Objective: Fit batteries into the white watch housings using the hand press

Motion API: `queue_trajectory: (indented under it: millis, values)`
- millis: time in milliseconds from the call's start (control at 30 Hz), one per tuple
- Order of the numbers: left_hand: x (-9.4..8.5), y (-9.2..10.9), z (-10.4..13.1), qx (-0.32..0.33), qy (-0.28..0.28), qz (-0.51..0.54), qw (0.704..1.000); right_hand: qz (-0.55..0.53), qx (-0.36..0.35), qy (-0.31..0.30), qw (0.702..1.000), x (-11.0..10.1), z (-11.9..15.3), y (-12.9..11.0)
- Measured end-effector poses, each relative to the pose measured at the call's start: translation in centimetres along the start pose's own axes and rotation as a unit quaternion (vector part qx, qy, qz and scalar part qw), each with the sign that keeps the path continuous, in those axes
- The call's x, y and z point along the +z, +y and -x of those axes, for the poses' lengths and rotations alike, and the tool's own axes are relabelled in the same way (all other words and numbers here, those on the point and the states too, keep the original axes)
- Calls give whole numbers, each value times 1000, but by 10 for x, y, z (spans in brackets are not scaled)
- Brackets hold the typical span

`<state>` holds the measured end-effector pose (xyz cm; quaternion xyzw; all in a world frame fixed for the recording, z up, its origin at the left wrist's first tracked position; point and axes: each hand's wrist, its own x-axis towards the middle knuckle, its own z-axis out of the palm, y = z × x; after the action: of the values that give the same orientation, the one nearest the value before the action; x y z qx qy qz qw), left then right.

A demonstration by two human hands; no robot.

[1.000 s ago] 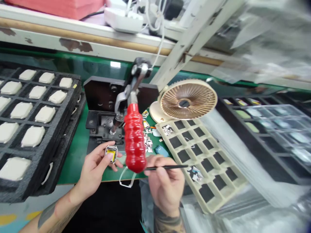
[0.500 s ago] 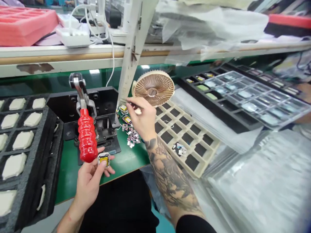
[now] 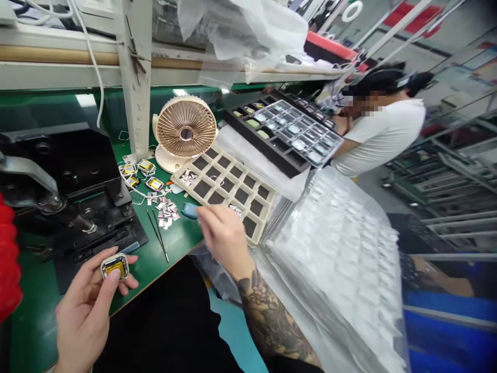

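Observation:
My left hand (image 3: 87, 305) is closed around an open smartwatch case (image 3: 115, 267), its thumb pressing on the yellow part inside. My right hand (image 3: 225, 238), somewhat blurred, pinches the edge of a small blue rounded piece (image 3: 190, 210) above the green bench. Black tweezers (image 3: 158, 236) lie on the bench between the hands. Beyond them is a pile of small pinkish-white tabs (image 3: 167, 211). Several watch parts with yellow insides and white cords (image 3: 155, 184) lie behind the pile.
A black press fixture (image 3: 89, 207) with a red handle (image 3: 8, 264) stands at left. A beige fan (image 3: 186, 129) is behind a compartment tray (image 3: 240, 194). Farther right are a black foam tray (image 3: 267, 147), plastic-wrapped trays (image 3: 330, 269) and a seated person (image 3: 388, 129).
The view has swung right. My right hand has come from the watch parts towards me and right, and now has the blue piece. Tweezers now show on the bench. My left hand still holds the case.

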<state>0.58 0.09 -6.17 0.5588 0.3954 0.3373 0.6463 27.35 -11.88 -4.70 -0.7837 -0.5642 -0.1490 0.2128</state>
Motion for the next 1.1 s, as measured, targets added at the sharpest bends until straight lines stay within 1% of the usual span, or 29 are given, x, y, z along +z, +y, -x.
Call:
queue_trajectory:
  millis: [67, 133, 233, 333, 400, 467, 533, 567, 600, 667, 700, 733, 800, 867, 900, 1000, 1100]
  values:
    - [-3, -3, 0, 9, -7, 4, 1000, 55, 94, -1, 994, -17, 9, 25]
    - [-5, -5, -1, 15, -9, 1, 1000, 52, 157, -29, 986, -24, 15, 47]
    - [-6, -7, -1, 19, -5, -15, 1000, -41, 196, -70, 977, -18, 17, 66]
    - [-6, -7, -2, 19, -8, -29, 999, -72, 206, -79, 973, -11, 16, 68]
    - [-5, -7, -2, 22, -11, -23, 999, -76, 214, -58, 972, -16, 16, 61]
    - [-4, -7, -2, 30, -18, -12, 999, -122, 221, 2, 968, -25, 14, 48]
    - [-3, -7, -2, 37, -26, -13, 999, -226, 208, 68, 949, -31, 11, 30]
    - [-2, -8, -2, 39, -32, -19, 999, -293, 195, 87, 932, -31, 9, 19]
    - [-2, -9, -2, 40, -37, -29, 998, -359, 180, 88, 912, -28, 6, 8]
    - [-2, -11, -1, 47, -43, -46, 997, -468, 158, 56, 868, -14, 1, -15]
    - [-2, -12, -1, 52, -48, -54, 996, -499, 155, 40, 851, -4, -1, -27]
    - [-2, -14, -2, 58, -52, -60, 995, -514, 156, 31, 843, 5, -2, -38]
    - [-3, -15, -2, 65, -54, -76, 994, -520, 150, 43, 840, 22, -3, -58]
    - [-3, -15, -3, 66, -57, -101, 991, -521, 123, 53, 843, 33, -4, -71]
    - [-3, -13, -3, 66, -58, -114, 990, -526, 103, 46, 843, 36, -4, -75]
    - [0, -8, -5, 75, -65, -137, 986, -549, 63, 4, 834, 42, -3, -80]
    - [2, -5, -6, 105, -67, -148, 981, -559, 55, -2, 827, 44, -2, -79]
